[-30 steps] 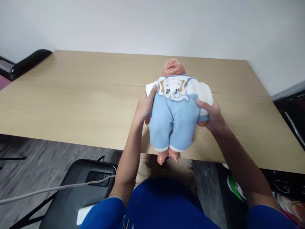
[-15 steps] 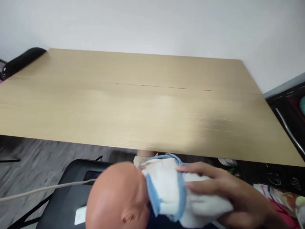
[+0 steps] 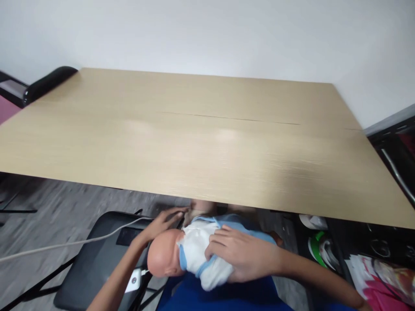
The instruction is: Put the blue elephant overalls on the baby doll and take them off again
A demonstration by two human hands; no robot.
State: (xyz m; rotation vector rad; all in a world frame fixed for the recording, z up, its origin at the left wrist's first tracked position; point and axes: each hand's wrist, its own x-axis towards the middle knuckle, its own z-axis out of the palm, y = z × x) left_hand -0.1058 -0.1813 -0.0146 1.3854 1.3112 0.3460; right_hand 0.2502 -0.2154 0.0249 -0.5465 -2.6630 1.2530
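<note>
A baby doll (image 3: 164,255) with a bald head and white clothes edged in light blue lies on its side across the lap, its head toward the left. My right hand (image 3: 233,252) rests over the clothed body, its fingers bent around the cloth. Beyond the doll's head, my left hand (image 3: 165,222) is stretched out with its fingers extended, the tips close to something beige by the doll's shoulder. Whether those fingertips touch it I cannot tell. The doll's face is turned away, and the side against the lap is hidden.
A wooden table (image 3: 194,147) stands ahead against a white wall. At the left is a black folding chair (image 3: 94,255) with a pale cable (image 3: 97,239) and a white device (image 3: 133,280). A dark shelf with papers (image 3: 363,268) and a green-rimmed roll (image 3: 316,250) is at the right.
The doll has come down onto the lap, away from the camera. My left hand has come into view beyond its head. My right hand remains on the doll's body.
</note>
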